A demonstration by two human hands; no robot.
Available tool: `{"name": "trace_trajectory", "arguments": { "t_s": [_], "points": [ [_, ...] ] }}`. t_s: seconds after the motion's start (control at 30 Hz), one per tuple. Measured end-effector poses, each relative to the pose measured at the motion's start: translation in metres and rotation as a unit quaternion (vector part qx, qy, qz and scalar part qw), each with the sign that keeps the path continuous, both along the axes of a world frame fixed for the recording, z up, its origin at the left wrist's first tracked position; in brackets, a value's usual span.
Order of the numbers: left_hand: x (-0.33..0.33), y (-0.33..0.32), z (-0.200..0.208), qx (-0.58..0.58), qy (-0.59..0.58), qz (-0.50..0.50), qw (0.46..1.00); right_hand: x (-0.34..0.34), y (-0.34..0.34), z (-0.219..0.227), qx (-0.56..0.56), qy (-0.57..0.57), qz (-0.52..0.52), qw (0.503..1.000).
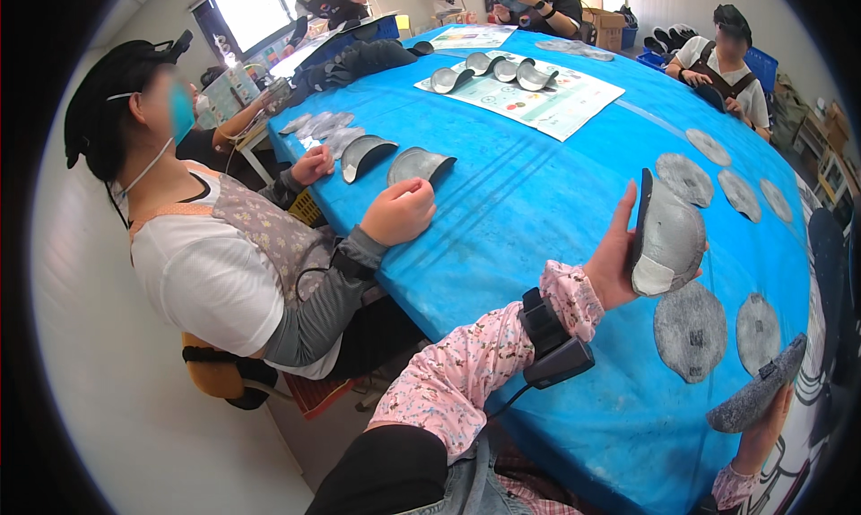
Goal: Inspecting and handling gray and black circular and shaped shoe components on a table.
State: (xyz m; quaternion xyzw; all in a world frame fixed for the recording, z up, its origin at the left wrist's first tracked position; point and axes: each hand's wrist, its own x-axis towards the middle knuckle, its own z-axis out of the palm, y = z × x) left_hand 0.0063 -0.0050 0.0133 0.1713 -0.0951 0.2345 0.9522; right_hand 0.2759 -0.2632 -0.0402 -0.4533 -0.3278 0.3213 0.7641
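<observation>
My left hand is raised over the blue-covered table, its fingers closed around a curved grey oval piece with a dark edge and a paler patch at its lower end. At the lower right, my right hand grips a second curved piece, darker and speckled grey, from beneath; most of its fingers are hidden. Between the two hands lie a flat grey oval piece with a small dark mark and a narrower flat oval piece.
More flat ovals lie beyond my left hand. A co-worker sits close on my left, near two curved pieces. A printed sheet carries several curved pieces. Other people work around the blue-covered table.
</observation>
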Motion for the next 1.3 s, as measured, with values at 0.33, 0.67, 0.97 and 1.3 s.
{"name": "trace_trajectory", "arguments": {
  "t_s": [0.33,0.67,0.97,1.3],
  "points": [
    [-0.005,0.006,0.007,0.008,0.072,0.119,0.990,-0.002,0.000,0.013,-0.010,-0.001,-0.027,1.000],
    [-0.002,0.002,0.005,0.034,0.073,0.142,0.987,0.008,0.004,0.009,-0.016,-0.023,-0.019,0.999],
    [-0.004,0.009,-0.003,0.068,0.060,0.144,0.985,0.014,0.001,0.004,-0.015,-0.020,-0.027,0.999],
    [-0.003,0.011,-0.006,0.039,-0.004,0.113,0.993,0.013,0.000,0.006,0.001,-0.034,-0.012,0.999]
  ]
}}
